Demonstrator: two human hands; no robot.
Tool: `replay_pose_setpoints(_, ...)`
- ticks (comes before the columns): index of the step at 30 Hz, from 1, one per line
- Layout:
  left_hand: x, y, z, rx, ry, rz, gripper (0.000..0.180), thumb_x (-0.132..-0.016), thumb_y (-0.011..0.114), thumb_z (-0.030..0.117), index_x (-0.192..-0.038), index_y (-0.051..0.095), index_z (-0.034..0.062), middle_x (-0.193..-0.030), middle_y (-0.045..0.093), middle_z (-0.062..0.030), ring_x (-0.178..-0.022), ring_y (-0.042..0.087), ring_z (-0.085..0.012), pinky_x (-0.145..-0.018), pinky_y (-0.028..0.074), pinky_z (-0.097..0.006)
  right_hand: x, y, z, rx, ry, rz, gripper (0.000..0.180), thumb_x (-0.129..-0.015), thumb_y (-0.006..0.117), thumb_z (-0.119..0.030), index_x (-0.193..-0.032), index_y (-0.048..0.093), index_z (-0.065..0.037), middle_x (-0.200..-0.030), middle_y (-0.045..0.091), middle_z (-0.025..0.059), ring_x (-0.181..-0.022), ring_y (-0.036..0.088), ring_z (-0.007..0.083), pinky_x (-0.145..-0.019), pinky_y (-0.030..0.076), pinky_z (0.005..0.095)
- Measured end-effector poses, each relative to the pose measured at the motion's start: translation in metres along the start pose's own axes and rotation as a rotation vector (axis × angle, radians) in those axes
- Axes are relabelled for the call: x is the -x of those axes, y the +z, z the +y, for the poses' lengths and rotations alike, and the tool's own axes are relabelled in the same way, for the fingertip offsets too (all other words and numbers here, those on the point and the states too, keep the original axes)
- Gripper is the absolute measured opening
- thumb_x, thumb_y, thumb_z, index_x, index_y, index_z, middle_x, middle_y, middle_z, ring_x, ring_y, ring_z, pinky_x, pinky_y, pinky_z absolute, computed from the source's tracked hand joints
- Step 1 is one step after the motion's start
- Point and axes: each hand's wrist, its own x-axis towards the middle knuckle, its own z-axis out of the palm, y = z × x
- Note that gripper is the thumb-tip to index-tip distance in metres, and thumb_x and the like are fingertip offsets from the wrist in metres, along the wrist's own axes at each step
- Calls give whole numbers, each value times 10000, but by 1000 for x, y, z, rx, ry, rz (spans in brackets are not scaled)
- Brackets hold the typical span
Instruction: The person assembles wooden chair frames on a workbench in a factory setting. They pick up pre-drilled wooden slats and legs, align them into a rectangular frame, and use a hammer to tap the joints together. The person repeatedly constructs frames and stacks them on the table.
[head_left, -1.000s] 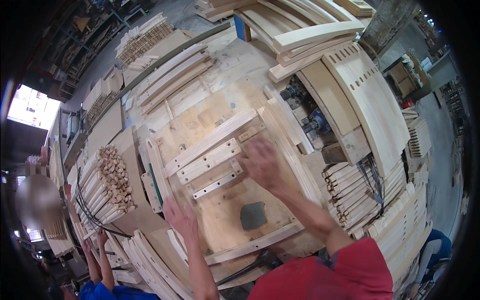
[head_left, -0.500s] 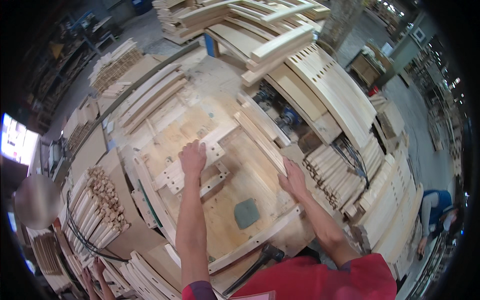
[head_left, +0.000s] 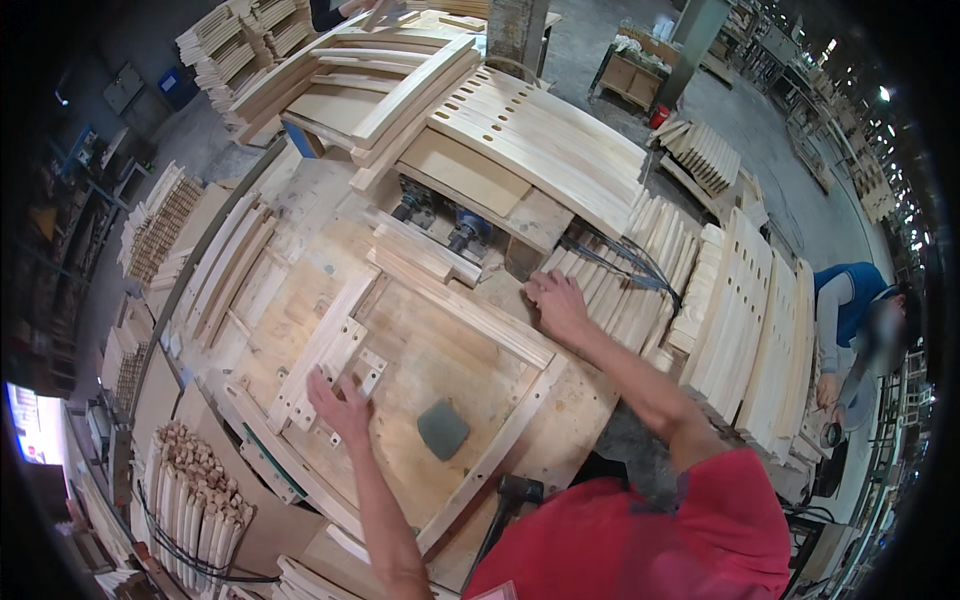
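Observation:
A rectangular wooden frame lies on the workbench before me, with a far rail [head_left: 470, 305], a right rail [head_left: 495, 450] and a left rail [head_left: 335, 335]. My left hand [head_left: 342, 405] is over the left rail's near end, fingers spread, by a small wooden block with drilled holes [head_left: 372, 370]. It grips nothing. Beyond the frame's far right corner is my right hand [head_left: 560, 308], fingers loosely bent and apart, at the near ends of a bundle of wooden slats [head_left: 600, 300]. Inside the frame lies a grey-green pad [head_left: 442, 430]. A black-headed mallet [head_left: 520, 490] rests close to my body.
Long boards with slots [head_left: 550, 140] are stacked beyond the bench. Bundled wooden sticks [head_left: 200, 490] stand at left, with curved rails [head_left: 225, 270] farther back. Black cables [head_left: 630, 265] cross the slat bundle. A co-worker in blue [head_left: 860, 300] bends at the far right.
My view has swung to the right. My right hand has left the far rail and moved to the slat bundle. My left hand has come off the left rail's middle, fingers now spread.

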Motion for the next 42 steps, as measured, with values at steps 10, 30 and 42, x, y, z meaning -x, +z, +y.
replay_pose_setpoints(10,171,-42,107,294,-154,-19,277,-967,609,131,-1191,651,-26,-1093,675,-216,-986,667,-350,-878,536,-428,-32,-3,74,-51,-554,-357,171,-827,651,-155,-982,679,-89,-1025,641,115,-1048,625,334,-914,508,477)
replay_pose_setpoints(30,113,-43,103,1312,-783,225,155,-1030,590,130,-1035,632,-19,-838,692,-80,-706,672,-162,-631,578,-325,12,-44,-220,-575,-889,-21,462,-877,724,-173,-1327,641,-112,-1066,714,121,-1029,655,348,-886,511,443)
replay_pose_setpoints(42,117,-112,-17,773,-942,202,443,-1002,638,229,-1322,565,-69,-1146,648,-138,-914,664,-227,-785,567,-340,-83,75,-316,-126,-964,-403,339,-858,695,-177,-1194,653,-166,-1048,688,101,-1003,665,309,-811,510,473)
